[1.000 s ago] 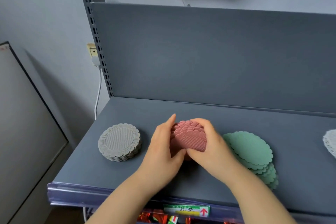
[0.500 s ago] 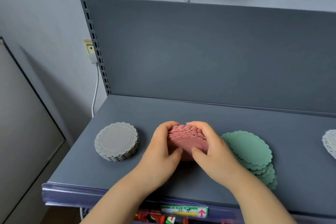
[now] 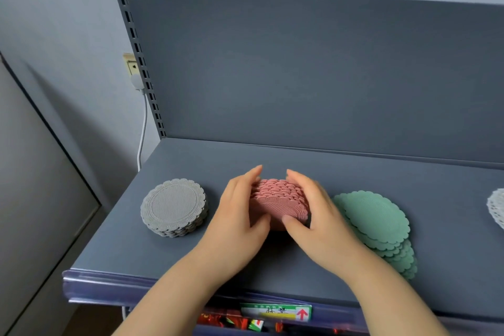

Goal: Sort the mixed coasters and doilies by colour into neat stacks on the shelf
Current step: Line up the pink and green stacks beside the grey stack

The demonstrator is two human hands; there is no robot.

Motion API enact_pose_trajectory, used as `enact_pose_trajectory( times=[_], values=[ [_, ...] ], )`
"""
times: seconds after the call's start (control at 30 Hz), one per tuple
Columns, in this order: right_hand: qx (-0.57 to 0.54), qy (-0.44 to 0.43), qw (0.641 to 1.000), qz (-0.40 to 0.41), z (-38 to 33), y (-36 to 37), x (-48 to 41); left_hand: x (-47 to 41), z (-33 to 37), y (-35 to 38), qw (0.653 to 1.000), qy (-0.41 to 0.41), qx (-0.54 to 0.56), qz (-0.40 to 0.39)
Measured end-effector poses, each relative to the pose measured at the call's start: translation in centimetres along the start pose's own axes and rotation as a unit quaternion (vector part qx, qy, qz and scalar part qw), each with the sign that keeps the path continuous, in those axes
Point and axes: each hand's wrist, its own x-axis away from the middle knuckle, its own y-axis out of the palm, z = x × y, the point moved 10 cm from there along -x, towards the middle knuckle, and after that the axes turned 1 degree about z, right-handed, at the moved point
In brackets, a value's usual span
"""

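**Pink stack held between both hands, mid-shelf**

The pink stack of scalloped round coasters (image 3: 278,199) sits directly between the two hands, at the middle of the flat dark-grey metal shelf (image 3: 272,155). The left hand (image 3: 237,215) grips its left side and the right hand (image 3: 319,215) grips its right. On each, the fingers (image 3: 253,174) reach round the far edge while the thumb presses the near edge. The right hand is slightly blurred.

Both hands are equally near, so whatever comes next is likely a two-handed squeeze or set-down. The discs are round, so there is no long axis. The top ribbed face leans toward the person and the layers behind it step back unevenly, so the pile looks not yet squared. Whether its base touches the shelf is hidden by the thumbs and the shadow.

Left of the pink stack, apart from it, lies a tidy grey stack of ribbed scalloped coasters (image 3: 174,206). Just right of it, close behind the right hand, a green pile of scalloped doilies (image 3: 373,215) slumps toward the front edge, fanned and not neat. Far right of it, a white lacy doily (image 3: 496,207) is cut off by the frame.

Behind the pink stack there is bare shelf up to the upright grey back panel (image 3: 300,63). The right hand has little room before the green pile, so a nudge there could spread it further.
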Motion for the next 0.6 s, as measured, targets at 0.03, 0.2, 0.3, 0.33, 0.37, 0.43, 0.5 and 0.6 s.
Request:
enact_pose_trajectory(
  times=[0.03, 0.2, 0.3, 0.33, 0.37, 0.43, 0.5, 0.6],
  values=[
    [0.001, 0.002, 1.0, -0.001, 0.0, 0.0, 0.0, 0.1, 0.1, 0.1, 1.0, 0.003, -0.001, 0.0],
    [-0.011, -0.005, 1.0, -0.003, -0.5, 0.8, 0.1, 0.2, -0.4, 0.7, 1.0, -0.015, 0.004, -0.014],
    [0.002, -0.029, 0.999, 0.024, -0.9, 0.9, 0.3, 0.3, -0.3, 0.4, 0.999, -0.008, 0.006, 0.038],
    [0.006, -0.035, 0.999, 0.03, -1.0, 1.1, 0.3, 0.4, -0.1, 0.4, 0.998, -0.002, 0.001, 0.057],
    [0.006, -0.036, 0.999, 0.034, -1.0, 1.1, 0.4, 0.6, -0.1, 0.4, 0.998, 0.0, -0.004, 0.07],
    [-0.001, -0.034, 0.999, 0.04, -1.1, 0.9, 0.3, 0.7, -0.1, 0.6, 0.996, 0.018, -0.018, 0.084],
    [0.004, -0.045, 0.998, 0.045, -1.4, 0.7, 0.3, 0.6, 0.3, 0.6, 0.995, 0.042, -0.033, 0.087],
    [0.003, -0.05, 0.998, 0.035, -1.5, 1.2, 0.2, 0.4, 0.8, 1.0, 0.994, 0.057, -0.053, 0.073]
  ],
)
